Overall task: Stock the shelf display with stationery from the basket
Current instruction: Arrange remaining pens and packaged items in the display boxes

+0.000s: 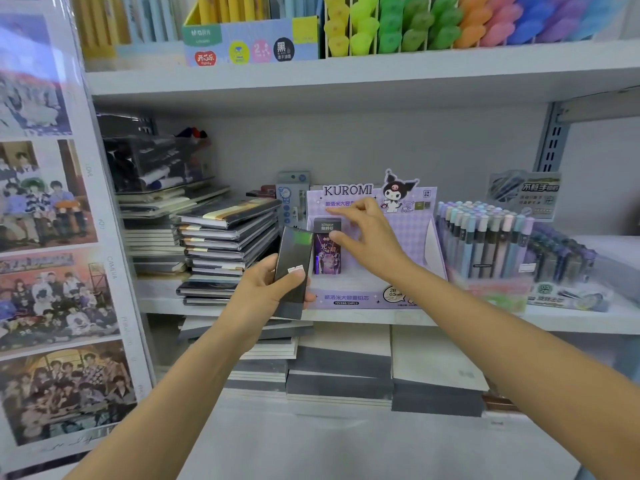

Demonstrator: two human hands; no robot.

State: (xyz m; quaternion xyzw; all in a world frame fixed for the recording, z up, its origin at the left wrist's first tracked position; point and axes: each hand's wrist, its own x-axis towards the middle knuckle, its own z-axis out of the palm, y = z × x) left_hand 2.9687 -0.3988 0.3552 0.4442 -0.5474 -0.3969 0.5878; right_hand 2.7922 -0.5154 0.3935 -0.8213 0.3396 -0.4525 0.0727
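**Dark pack in the left grip (273, 289), right grip (367, 237) over the Kuromi box (412, 237)**

The left grip curls round a slim dark pack (294, 251), thumb across its face, and holds it upright in front of the shelf (346, 318) edge. Just to its right, the right grip reaches into the Kuromi box, fingers loosely spread and holding nothing. Its thumb is by the top of a purple lead case (327, 254) standing in the box's left corner; whether they touch is unclear. Stacked notebooks (225, 237) lie left of the left grip, and boxed pens (485, 244) stand right of the right grip.

place: stationery shop | evidence: white retail shelving (346, 76) stocked in bulk | Kuromi lead-refill display box (360, 298) | tray of pastel pens (485, 237) | stacked notebooks (228, 237) | colour-sorted stock in dividers (433, 26) on the top shelf | photo posters (45, 199) at left
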